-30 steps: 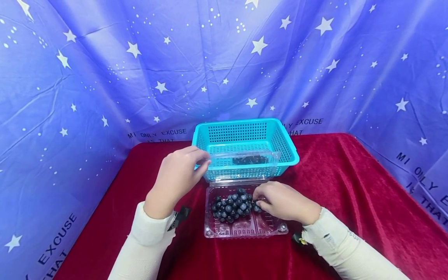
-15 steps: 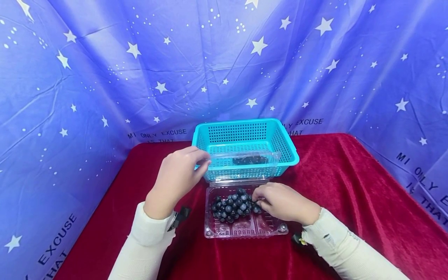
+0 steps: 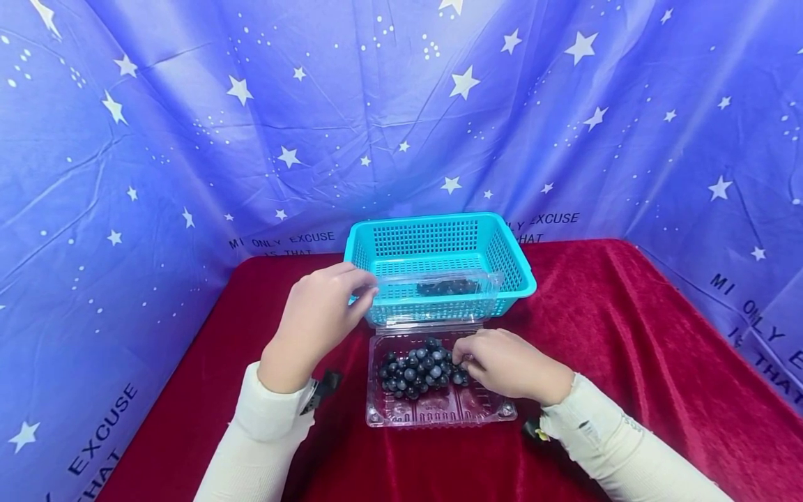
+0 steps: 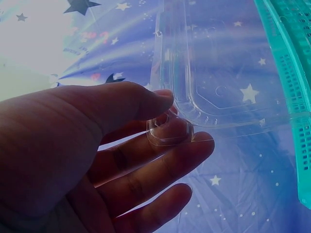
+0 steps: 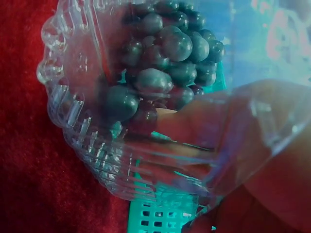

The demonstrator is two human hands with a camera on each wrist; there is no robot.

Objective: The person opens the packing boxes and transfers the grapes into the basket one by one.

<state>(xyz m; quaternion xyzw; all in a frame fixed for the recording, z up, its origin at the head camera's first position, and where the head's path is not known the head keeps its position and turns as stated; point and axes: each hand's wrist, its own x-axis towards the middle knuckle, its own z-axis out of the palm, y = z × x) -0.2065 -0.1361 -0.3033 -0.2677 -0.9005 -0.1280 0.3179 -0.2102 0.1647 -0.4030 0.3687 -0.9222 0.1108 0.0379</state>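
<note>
In the head view, my left hand point(image 3: 314, 321) pinches the left corner of the raised lid point(image 3: 395, 310) of a clear plastic clamshell box. The left wrist view shows the lid's corner tab point(image 4: 170, 136) between thumb and fingers, the other fingers spread beneath. A bunch of dark grapes point(image 3: 414, 373) lies in the box's base point(image 3: 433, 417), toward the left. My right hand point(image 3: 511, 366) reaches into the base and holds the bunch's right end with curled fingers. Through the clear wall, the right wrist view shows the thumb point(image 5: 189, 121) against a grape; the other fingertips are partly hidden.
A turquoise plastic basket point(image 3: 433, 222) stands right behind the box, and the raised lid overlaps its front. A dark reflection of the grapes shows in the lid. Red velvet cloth point(image 3: 627, 348) covers the table, with a blue starred curtain point(image 3: 401, 104) around it.
The right hand has shifted very slightly at the right end of the grapes. The left hand, lid and basket have stayed in place.
</note>
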